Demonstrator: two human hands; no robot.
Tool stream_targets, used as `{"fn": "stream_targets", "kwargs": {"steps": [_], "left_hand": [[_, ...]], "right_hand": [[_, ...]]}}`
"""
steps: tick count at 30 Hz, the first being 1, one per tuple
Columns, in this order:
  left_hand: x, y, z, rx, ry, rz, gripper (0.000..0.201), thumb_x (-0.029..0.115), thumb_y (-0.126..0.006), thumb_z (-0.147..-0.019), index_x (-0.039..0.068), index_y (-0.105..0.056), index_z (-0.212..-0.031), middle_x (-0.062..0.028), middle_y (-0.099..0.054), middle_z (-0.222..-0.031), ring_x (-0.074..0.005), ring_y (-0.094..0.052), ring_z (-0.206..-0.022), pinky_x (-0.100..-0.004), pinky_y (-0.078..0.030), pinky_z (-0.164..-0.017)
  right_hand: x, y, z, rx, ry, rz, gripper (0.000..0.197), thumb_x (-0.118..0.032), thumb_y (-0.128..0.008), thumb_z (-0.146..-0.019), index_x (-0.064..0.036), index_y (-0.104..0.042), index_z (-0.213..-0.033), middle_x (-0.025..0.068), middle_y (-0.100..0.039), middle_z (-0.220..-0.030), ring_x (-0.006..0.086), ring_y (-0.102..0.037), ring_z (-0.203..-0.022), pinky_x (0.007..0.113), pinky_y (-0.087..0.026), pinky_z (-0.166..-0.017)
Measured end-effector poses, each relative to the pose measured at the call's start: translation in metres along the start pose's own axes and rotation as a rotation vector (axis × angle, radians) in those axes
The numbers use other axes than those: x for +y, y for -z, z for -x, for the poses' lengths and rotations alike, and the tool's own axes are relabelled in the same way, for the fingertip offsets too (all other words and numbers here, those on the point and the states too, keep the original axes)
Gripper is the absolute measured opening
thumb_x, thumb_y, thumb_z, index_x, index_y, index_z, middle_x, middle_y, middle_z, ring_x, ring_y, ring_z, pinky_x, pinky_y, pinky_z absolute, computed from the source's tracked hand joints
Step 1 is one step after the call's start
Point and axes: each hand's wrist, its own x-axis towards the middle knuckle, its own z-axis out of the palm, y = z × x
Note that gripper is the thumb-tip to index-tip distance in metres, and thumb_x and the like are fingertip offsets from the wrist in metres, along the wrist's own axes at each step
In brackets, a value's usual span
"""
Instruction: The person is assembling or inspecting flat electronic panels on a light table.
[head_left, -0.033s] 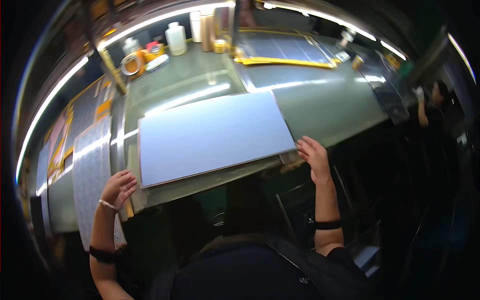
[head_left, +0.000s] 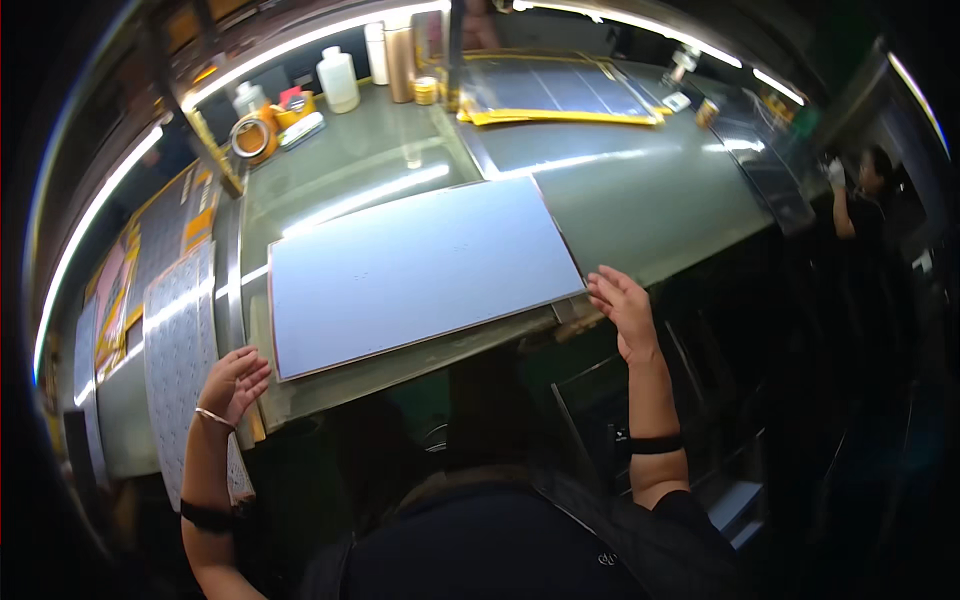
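Note:
A large pale blue-white rectangular sheet (head_left: 420, 275) with thin dark edges lies flat on the green-grey worktop, close to its front edge. Beside the sheet's near left corner is my left hand (head_left: 236, 384), its fingers loosely bent and apart, with nothing seen in them. My right hand (head_left: 624, 308) is at the near right corner, fingers stretched and spread; the fingertips are at the edge, and I cannot tell whether they touch it. A light band circles my left wrist, and dark bands are round both forearms.
A long patterned sheet (head_left: 182, 340) overhangs the front edge at left. Behind stand a white bottle (head_left: 339, 82), a brown cylinder (head_left: 399, 62) and tape rolls (head_left: 252, 139). A yellow-edged framed panel (head_left: 555, 90) lies at the back. Far right is another person (head_left: 860, 200).
The whole view has shifted slightly, so the sheet and worktop sit a little further left. Both hands keep about the same place beside the sheet.

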Motion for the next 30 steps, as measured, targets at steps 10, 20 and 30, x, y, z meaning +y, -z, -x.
{"fn": "stream_targets", "kwargs": {"steps": [10,20,30], "left_hand": [[0.018,-0.026,-0.023,-0.038,0.02,-0.105,0.031,0.017,-0.055,-0.083,0.002,-0.046,-0.109,-0.0105,-0.056,-0.091,-0.015,-0.057,-0.08,-0.0244,-0.049,-0.069],[-0.009,-0.001,0.035,0.078,-0.413,-0.44,0.047,0.022,-0.06,-0.081,0.0,-0.043,-0.119,-0.0138,-0.05,-0.11,-0.0195,-0.048,-0.104,-0.0328,-0.042,-0.084],[-0.134,0.061,0.136,0.536,-0.467,-1.464,0.087,0.062,-0.049,-0.073,0.006,-0.023,-0.135,-0.015,-0.019,-0.141,-0.0309,-0.016,-0.131,-0.0458,-0.011,-0.105]], "right_hand": [[-0.008,0.022,0.006,0.01,-0.042,-0.193,0.034,-0.014,-0.052,-0.086,0.0024,-0.048,-0.115,0.0094,-0.058,-0.105,0.0111,-0.055,-0.09,0.022,-0.046,-0.076],[0.007,0.015,0.002,0.189,0.323,0.234,0.036,-0.012,-0.054,-0.084,0.0008,-0.049,-0.117,0.0106,-0.055,-0.112,0.0174,-0.052,-0.102,0.029,-0.042,-0.085],[-0.013,-0.124,0.014,-0.314,0.259,0.259,0.029,-0.009,-0.052,-0.085,0.0009,-0.051,-0.112,0.0095,-0.056,-0.108,0.0148,-0.054,-0.096,0.027,-0.043,-0.081]]}}
